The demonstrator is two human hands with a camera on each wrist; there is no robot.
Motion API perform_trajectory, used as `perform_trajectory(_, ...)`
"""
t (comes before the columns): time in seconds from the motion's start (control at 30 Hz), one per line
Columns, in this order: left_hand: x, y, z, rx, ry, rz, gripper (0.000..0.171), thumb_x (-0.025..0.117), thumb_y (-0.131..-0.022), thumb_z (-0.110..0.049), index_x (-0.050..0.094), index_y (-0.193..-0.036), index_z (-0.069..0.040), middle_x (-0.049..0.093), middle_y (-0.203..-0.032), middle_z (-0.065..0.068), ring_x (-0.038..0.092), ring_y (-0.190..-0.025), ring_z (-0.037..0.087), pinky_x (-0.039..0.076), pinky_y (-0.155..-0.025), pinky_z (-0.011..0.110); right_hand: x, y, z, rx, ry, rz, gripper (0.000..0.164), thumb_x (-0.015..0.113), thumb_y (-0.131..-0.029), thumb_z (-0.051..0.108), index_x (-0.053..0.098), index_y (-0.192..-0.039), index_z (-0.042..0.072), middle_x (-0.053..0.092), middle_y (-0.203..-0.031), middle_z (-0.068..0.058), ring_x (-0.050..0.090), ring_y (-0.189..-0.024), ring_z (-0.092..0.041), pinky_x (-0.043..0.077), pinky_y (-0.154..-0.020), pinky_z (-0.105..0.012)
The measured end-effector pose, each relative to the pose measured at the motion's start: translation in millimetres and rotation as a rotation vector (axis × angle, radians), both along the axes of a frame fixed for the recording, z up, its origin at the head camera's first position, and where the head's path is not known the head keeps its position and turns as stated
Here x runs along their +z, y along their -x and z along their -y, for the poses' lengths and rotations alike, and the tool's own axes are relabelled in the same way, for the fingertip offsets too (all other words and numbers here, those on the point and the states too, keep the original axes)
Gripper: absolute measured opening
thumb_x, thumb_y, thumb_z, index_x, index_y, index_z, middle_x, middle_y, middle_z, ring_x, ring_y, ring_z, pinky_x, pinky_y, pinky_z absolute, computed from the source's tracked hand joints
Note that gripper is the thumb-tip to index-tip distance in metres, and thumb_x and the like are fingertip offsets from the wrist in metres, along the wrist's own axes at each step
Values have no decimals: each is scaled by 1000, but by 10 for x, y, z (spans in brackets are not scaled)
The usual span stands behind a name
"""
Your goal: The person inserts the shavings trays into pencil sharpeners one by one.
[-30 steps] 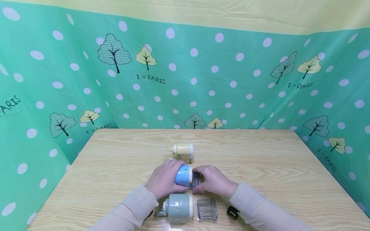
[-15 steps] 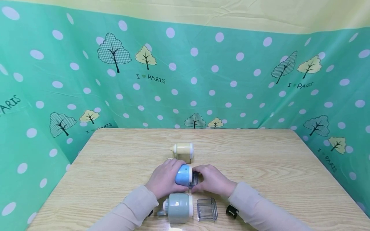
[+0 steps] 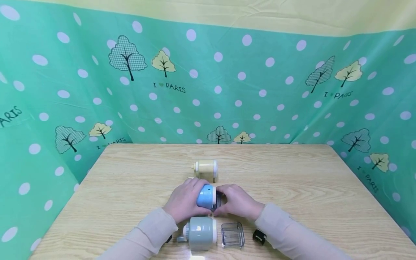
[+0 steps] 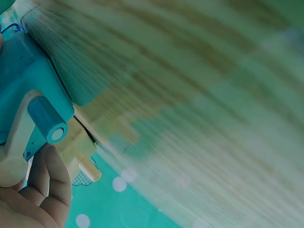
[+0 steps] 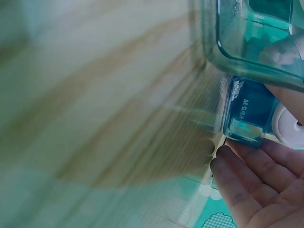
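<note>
Your left hand (image 3: 183,200) is wrapped over the glossy blue, rounded pencil sharpener (image 3: 204,197) near the middle of the pale wood-grain table (image 3: 292,173), its fingers curled across the far side and its thumb along the near side. The sharpener lies with its white front facing right, toward your right hand (image 3: 238,203), which pinches the smoky transparent plastic drawer (image 5: 247,111) between thumb and fingers. That drawer is at the lower part of the white front; your right hand covers much of it, so you cannot tell how far in it sits. From the left wrist you see the sharpener's crank (image 4: 46,118), a white arm with a blue handle, beside your fingers. Just beyond your left hand stands a pale yellow sharpener (image 3: 206,169) with a white rim, its front also to the right. Nearer to you is a grey-green sharpener (image 3: 200,234) with a white front, and just to the right of it, apart, rests a clear grey open drawer (image 3: 232,235). A small black object (image 3: 259,237) lies by your right sleeve (image 3: 286,227). Behind the table hangs a green cloth (image 3: 247,90) with white dots and printed trees.
</note>
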State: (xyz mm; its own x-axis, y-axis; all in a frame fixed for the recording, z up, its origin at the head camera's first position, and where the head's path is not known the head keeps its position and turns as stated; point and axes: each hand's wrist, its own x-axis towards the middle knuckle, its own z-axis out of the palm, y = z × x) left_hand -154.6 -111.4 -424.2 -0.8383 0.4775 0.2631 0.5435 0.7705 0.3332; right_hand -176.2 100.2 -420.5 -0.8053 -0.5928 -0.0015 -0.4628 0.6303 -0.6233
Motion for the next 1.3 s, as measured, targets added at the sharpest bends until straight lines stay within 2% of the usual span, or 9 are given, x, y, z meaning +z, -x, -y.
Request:
perform_trajectory(0.17, -11, -2, 7, -5, -8, -4, 79, 83, -64, -53, 59, -127, -11, 62, -109, 3, 54, -94, 17, 54, -78, 37, -15, 2, 12, 15, 7, -25, 71, 87, -66, 35, 69, -124, 1, 74, -112, -7, 66, -98, -15, 53, -92, -38)
perform_trajectory(0.4, -24, 3, 11, -15, -4, -14, 79, 82, -65, -53, 59, -127, -11, 62, -109, 3, 54, -94, 17, 54, -78, 37, -20, 15, 30, 12, 24, 4, 80, 88, -66, 37, 63, -133, 1, 72, -112, -6, 65, -100, -14, 53, -93, -39)
perform_trajectory(0.93, -17, 13, 30, -46, -23, 10, 79, 83, -65, -51, 57, -128, -10, 62, -115, 3, 53, -99, 17, 54, -83, 38, -16, 23, 50, 11, 31, 5, 74, 88, -65, 39, 66, -125, 3, 73, -109, -6, 65, -98, -14, 53, -92, -38)
perform_trajectory(1.3, 44, 5, 54, -73, -27, 79, 79, 83, -68, -46, 55, -130, -8, 60, -118, 5, 52, -102, 18, 52, -89, 40, -43, 33, 70, 10, 41, -6, 73, 89, -64, 39, 66, -124, 4, 73, -106, -3, 64, -94, -10, 54, -87, -34)
